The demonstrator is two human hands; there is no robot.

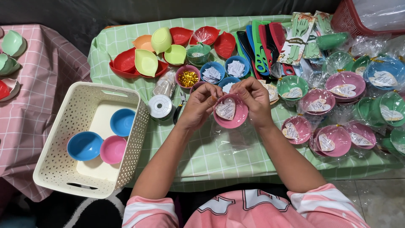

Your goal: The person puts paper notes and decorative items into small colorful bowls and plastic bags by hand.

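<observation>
Your left hand (198,105) and right hand (253,101) are both pinched onto the pink bowl (231,113), gripping its upper rim and the clear cellophane wrap (228,135) that hangs loose below it; the bowl sits tilted toward you, just above the middle of the surface (202,160). Inside the pink bowl lies a white heart-shaped label (226,109) with small dark print. To the right of the pink bowl you have a crowd of already wrapped bowls (337,139) in pink, green and blue, each in shiny cellophane with the same white heart label inside. Behind the pink bowl stand small blue bowls of folded white paper slips (212,72) and a pink bowl of gold twist ties (188,78). Farther back right of it lie flat packs of combs (263,46) in green, blue, red and black, and packets of green cutlery with printed card headers (297,38). Left of the pink bowl sits a roll of ribbon (160,106), then a cream perforated basket (63,169) holding two blue bowls and a pink one. Leaf-shaped dishes (147,61) in red, orange and lime sit behind left. The surface wears a pale green checked cloth; a pink checked cloth (38,105) covers the neighbouring table.
</observation>
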